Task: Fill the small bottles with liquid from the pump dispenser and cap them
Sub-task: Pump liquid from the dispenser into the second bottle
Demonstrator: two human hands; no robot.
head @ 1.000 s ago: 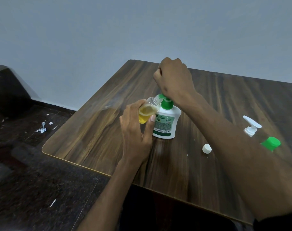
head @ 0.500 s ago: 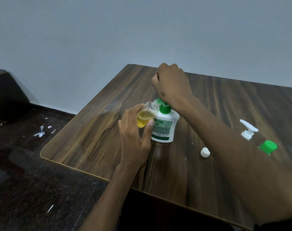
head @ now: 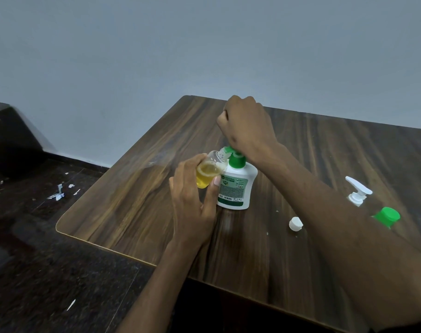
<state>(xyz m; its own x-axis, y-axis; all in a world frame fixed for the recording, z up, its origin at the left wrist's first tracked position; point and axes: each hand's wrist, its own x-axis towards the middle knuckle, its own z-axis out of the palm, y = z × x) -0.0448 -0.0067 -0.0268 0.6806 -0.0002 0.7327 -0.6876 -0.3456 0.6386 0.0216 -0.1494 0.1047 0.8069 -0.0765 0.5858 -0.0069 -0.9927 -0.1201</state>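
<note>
A white pump dispenser (head: 235, 188) with a green pump head stands mid-table. My right hand (head: 246, 126), fingers curled into a fist, presses down on the green pump head, which it mostly hides. My left hand (head: 192, 207) grips a small clear bottle (head: 208, 173) partly filled with yellow liquid, tilted so its open neck meets the green spout. A small white cap (head: 295, 224) lies loose on the table to the right of the dispenser.
The wooden table (head: 132, 200) has its rounded front-left corner near me. A white pump head (head: 357, 192) and a green-capped bottle (head: 387, 216) stand at the right, partly behind my right forearm. Paper scraps lie on the dark floor at left.
Both hands stay on the pump and the small bottle. The view has shifted slightly, so everything sits a little lower in frame than before.
</note>
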